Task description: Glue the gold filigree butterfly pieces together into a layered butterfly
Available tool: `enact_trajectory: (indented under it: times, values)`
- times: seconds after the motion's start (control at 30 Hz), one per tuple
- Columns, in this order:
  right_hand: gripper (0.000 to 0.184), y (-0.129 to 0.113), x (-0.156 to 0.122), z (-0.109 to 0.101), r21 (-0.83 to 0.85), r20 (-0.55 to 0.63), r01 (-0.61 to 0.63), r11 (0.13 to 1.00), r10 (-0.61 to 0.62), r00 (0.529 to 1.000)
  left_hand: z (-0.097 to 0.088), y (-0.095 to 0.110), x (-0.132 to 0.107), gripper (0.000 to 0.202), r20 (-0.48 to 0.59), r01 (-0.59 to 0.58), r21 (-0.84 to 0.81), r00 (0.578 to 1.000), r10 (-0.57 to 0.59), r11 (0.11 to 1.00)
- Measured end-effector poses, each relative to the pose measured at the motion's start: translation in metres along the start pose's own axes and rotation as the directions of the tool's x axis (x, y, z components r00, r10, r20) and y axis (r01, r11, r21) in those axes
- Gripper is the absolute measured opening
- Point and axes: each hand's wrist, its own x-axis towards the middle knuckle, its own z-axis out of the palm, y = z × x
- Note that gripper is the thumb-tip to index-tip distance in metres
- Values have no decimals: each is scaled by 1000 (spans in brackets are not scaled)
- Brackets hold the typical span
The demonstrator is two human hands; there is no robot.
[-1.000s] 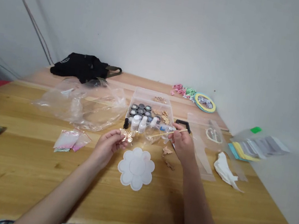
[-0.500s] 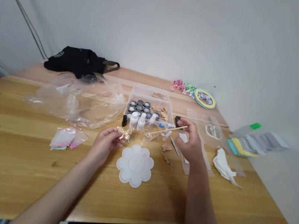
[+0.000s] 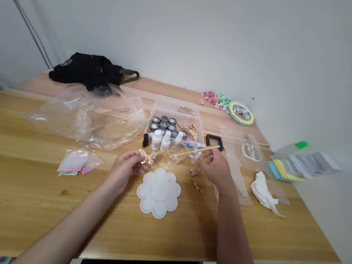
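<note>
My left hand [image 3: 123, 170] pinches a gold metal butterfly ornament [image 3: 147, 157] by its lower edge. My right hand [image 3: 216, 169] grips a thin wooden stick [image 3: 197, 150], whose tip reaches over a small transparent cup [image 3: 177, 152]. Between my hands, just below the butterfly, lies a white flower-shaped palette [image 3: 158, 193]. Two small gold butterfly cutouts [image 3: 195, 172] rest on the wood near my right hand. Behind the cup stands a transparent plastic box [image 3: 174, 120] holding several dark-lidded jars and gold pieces.
White bottles [image 3: 156, 140] stand in front of the box. A crumpled plastic bag [image 3: 85, 120] lies to the left, with pink glitter packets [image 3: 75, 162] below it. A white tissue [image 3: 262, 193] and stacked coloured sheets [image 3: 299, 170] lie to the right. The wooden table [image 3: 54, 193] meets a wall behind.
My right hand has come down and left, closer to the cup, with the stick still in it. The whole scene sits slightly higher in view. The butterfly stays in my left hand.
</note>
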Motion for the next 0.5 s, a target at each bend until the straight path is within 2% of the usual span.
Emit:
enact_trajectory:
  times: [0.1,0.17,0.23,0.3,0.4,0.5]
  values:
    - [33,-9,-6,-2,42,31,-57,998,55,998,0,-1,1,24,-16,6,0,1000,-6,1000]
    - [39,-16,-10,1,102,109,-88,991,77,991,0,-2,2,25,-24,10,0,1000,-10,1000]
    - [39,-23,-14,9,111,208,-104,988,79,975,0,-2,2,25,-30,14,2,999,-14,1000]
    - [39,-30,-19,21,78,252,-97,992,74,965,1,-3,2,25,-35,19,5,999,-19,1000]
    - [47,-37,-24,41,76,213,-104,992,86,973,2,-2,2,25,-34,22,7,999,-22,1000]
    - [61,-38,-25,48,147,168,-79,986,54,984,4,0,1,25,-31,23,1,999,-23,1000]
